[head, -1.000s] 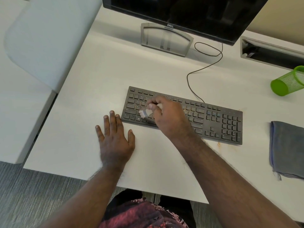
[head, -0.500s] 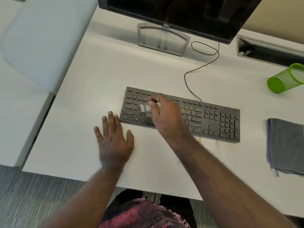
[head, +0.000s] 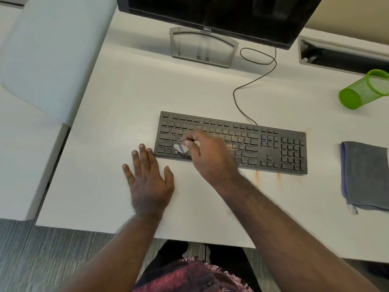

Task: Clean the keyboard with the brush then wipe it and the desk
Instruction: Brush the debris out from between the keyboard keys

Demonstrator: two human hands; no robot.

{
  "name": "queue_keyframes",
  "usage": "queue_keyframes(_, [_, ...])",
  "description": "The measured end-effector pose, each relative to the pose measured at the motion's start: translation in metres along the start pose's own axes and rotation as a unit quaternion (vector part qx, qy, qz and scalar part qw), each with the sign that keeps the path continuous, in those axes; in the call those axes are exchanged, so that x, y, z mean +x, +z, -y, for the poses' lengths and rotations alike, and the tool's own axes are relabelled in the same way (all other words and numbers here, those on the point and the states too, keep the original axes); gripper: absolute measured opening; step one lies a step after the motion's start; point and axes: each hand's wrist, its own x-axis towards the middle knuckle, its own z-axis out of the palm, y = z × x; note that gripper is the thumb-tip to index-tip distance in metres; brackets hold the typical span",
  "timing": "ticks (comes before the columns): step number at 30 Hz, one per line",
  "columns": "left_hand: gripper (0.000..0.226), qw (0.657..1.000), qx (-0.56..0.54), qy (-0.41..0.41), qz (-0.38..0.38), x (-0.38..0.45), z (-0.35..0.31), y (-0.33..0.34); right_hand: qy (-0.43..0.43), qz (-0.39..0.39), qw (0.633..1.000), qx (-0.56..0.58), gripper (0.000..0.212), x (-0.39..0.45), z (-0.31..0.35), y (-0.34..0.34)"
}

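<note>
Desk clutter beyond the fingers

A dark Dell monitor [head: 210, 9] on its grey stand [head: 203, 47] sits well beyond the fingers; a green mesh cup [head: 364, 89] lies tipped far to their right.

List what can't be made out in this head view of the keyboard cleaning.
- Brush: blurred; the right hand covers its handle.
- Keyboard keys under that hand: hidden.
- Key legends: too small.
- Gray cloth and green mesh cup: cut off by the right edge.
- Monitor: top cut off.

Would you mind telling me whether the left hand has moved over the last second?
No. The left hand still lies flat on the desk, just beside the near-left corner of the keyboard.
</note>
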Motion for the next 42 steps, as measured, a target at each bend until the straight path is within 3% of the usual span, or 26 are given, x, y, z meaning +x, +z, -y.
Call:
queue_keyframes(5, [0.075, 1.0, 0.002, 0.0, -0.001, 0.0, 0.001, 0.0, 0.026, 0.039, 0.999, -0.011, 0.015, -0.008, -0.011, -0.004])
queue_keyframes(9, [0.074, 1.0, 0.004, -0.001, -0.003, 0.001, 0.001, 0.001, -0.015, -0.008, 0.999, 0.04, 0.015, -0.006, -0.014, -0.007])
queue_keyframes(12, [0.074, 1.0, 0.003, -0.002, -0.002, 0.001, 0.001, 0.0, -0.045, 0.011, 0.999, 0.018, 0.016, -0.009, -0.017, -0.006])
queue_keyframes(18, [0.075, 1.0, -0.01, -0.001, -0.002, 0.0, 0.002, 0.0, 0.02, -0.014, 1.0, 0.009, 0.016, -0.01, -0.032, -0.026])
queue_keyframes(23, [0.073, 0.999, -0.038, -0.006, 0.005, 0.001, 0.004, -0.002, 0.006, -0.056, 0.997, 0.045, 0.012, -0.001, -0.038, -0.043])
queue_keyframes(31, [0.071, 0.996, -0.04, -0.084, -0.011, 0.012, 0.014, -0.015, -0.025, -0.014, 0.998, 0.059, 0.01, 0.012, -0.041, -0.027])
queue_keyframes(36, [0.07, 0.997, -0.013, -0.071, -0.012, 0.013, 0.016, -0.006, -0.038, 0.018, 0.998, 0.04, 0.011, 0.007, -0.038, -0.019])
queue_keyframes(42, [0.071, 0.997, -0.004, -0.079, -0.018, 0.015, 0.016, -0.005, -0.014, -0.034, 0.997, 0.067, 0.009, 0.021, -0.043, -0.031])
